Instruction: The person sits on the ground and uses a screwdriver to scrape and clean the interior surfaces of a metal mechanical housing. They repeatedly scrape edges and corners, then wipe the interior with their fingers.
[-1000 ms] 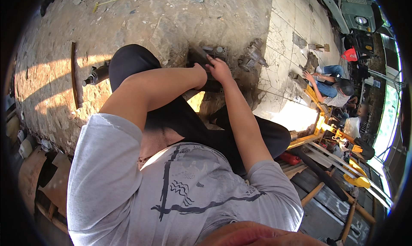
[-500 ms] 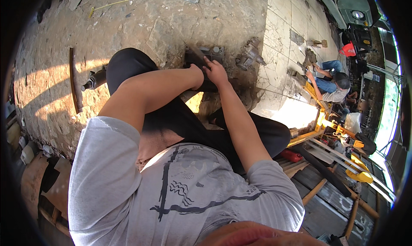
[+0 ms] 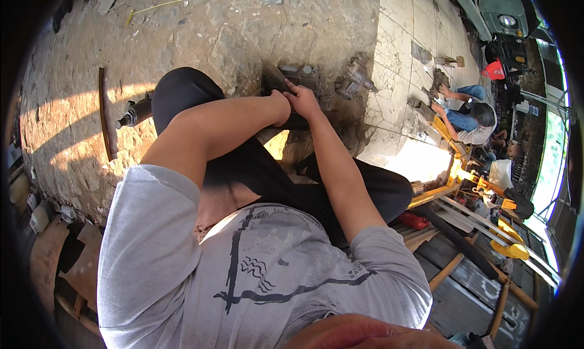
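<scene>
Sitting low, the person has both hands close together over a dark metal block (image 3: 308, 75) on the ground (image 3: 182, 45), right out in front. The right hand (image 3: 303, 100) is partly curled, with its fingers by a dark, flat bar (image 3: 275, 76) that slants over the block. The left hand (image 3: 279, 107) looks bunched up, but I cannot tell how tightly either one closes or just what each one holds. The block looks heavy, hard and maybe greasy, so it would likely slip less with two hands under its sides. The bar looks stiff and much lighter, best held near its close end. It is smeary, so its edges are hard to see. Arms and hands hide the block's near side, and the left fingers are hidden too.
</scene>
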{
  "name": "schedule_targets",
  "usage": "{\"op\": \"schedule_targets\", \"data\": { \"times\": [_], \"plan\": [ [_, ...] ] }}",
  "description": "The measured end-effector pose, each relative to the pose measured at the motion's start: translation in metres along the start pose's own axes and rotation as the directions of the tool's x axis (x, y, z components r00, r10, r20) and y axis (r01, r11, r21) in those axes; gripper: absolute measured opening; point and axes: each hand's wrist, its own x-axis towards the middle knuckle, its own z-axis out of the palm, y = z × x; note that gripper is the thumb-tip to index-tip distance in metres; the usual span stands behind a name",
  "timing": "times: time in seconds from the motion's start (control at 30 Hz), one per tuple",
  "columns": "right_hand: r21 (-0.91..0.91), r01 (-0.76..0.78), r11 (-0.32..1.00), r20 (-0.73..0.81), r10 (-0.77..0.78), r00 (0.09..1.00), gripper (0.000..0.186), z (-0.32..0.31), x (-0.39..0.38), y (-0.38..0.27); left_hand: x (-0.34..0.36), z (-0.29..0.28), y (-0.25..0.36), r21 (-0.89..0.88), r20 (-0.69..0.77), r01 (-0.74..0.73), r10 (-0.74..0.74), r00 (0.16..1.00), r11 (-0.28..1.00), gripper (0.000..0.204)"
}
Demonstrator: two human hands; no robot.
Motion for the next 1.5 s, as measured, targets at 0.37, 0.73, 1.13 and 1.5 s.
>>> {"op": "schedule_targets", "data": {
  "times": [0.37,0.73,1.13,1.5],
  "plan": [
    [-0.201,-0.12,0.972,-0.101,0.101,0.99,0.054,-0.022,-0.005,0.007,-0.036,-0.015,-0.003,-0.056,0.079,0.015,-0.011,0.997,0.998,0.041],
    [0.089,-0.014,0.996,0.062,0.009,0.998,0.051,0.006,-0.004,-0.009,0.019,0.011,-0.002,-0.098,-0.088,-0.01,0.001,0.996,0.995,0.04],
    [-0.122,-0.205,0.971,-0.262,0.168,0.95,0.052,-0.001,-0.002,0.001,-0.014,-0.006,-0.002,-0.073,-0.03,-0.044,0.042,0.999,0.996,0.042],
    [-0.121,0.083,0.989,0.074,-0.075,0.994,0.055,-0.01,-0.012,-0.01,0.01,0.008,-0.001,-0.104,-0.138,-0.045,0.031,0.99,0.994,0.04]
  ]
}}
